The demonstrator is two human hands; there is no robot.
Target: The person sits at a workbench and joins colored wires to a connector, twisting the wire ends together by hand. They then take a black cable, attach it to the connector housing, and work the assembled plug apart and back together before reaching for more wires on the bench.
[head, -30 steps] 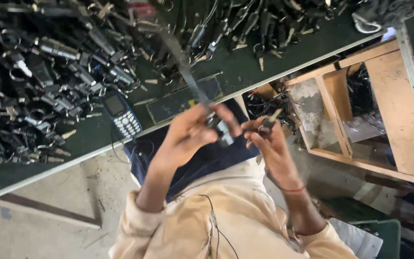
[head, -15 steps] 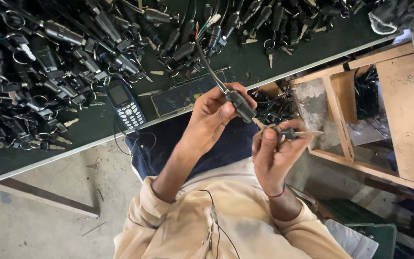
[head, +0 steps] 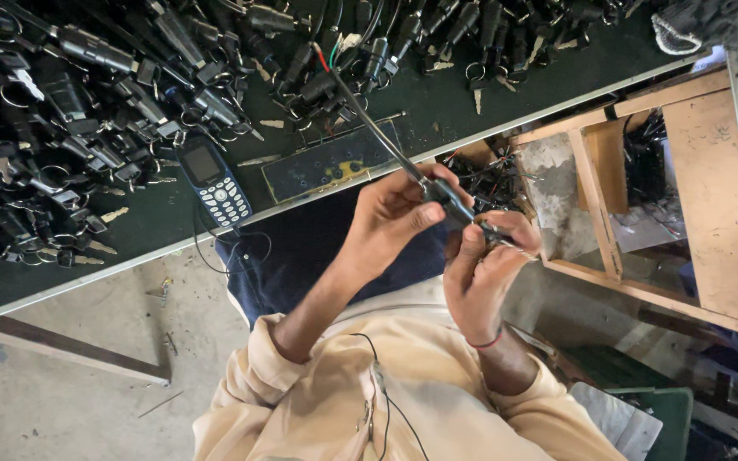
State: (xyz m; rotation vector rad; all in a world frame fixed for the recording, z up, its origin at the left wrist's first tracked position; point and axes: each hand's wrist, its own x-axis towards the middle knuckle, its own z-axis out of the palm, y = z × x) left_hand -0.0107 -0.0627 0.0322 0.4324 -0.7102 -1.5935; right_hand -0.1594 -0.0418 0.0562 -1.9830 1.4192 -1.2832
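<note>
Left hand (head: 396, 212): closed. Thumb and fingers pinch the black lock part (head: 448, 198) at its far end. The hand is raised over the person's lap, just near of the table (head: 437, 111) edge.

Right hand (head: 482, 266): closed. The fingers curl round the near end of the same black lock part, where a small metal piece (head: 506, 236) shows at the fingertips. It cannot be told whether that piece is separate from the part. A red thread (head: 487, 343) lies round the wrist.

Black lock part: held between both hands, tilted, clear of the table. A thin dark cable (head: 373, 128) runs from it up and to the left, over the table edge. The cable ends in red and green wire tips (head: 324, 56) among the parts on the table.

Surroundings:
- The table has a dark green top. A dense pile of black lock parts and keys (head: 87, 128) covers its left and far areas.
- A dark blue push-button phone (head: 213, 181) lies near the table edge, left of the hands.
- A dark flat plate (head: 335, 162) lies at the table edge, just far of the left hand.
- A bare wooden frame (head: 694, 171) stands to the right of the hands. A tangle of loose wires (head: 493, 179) lies at its left end.
</note>
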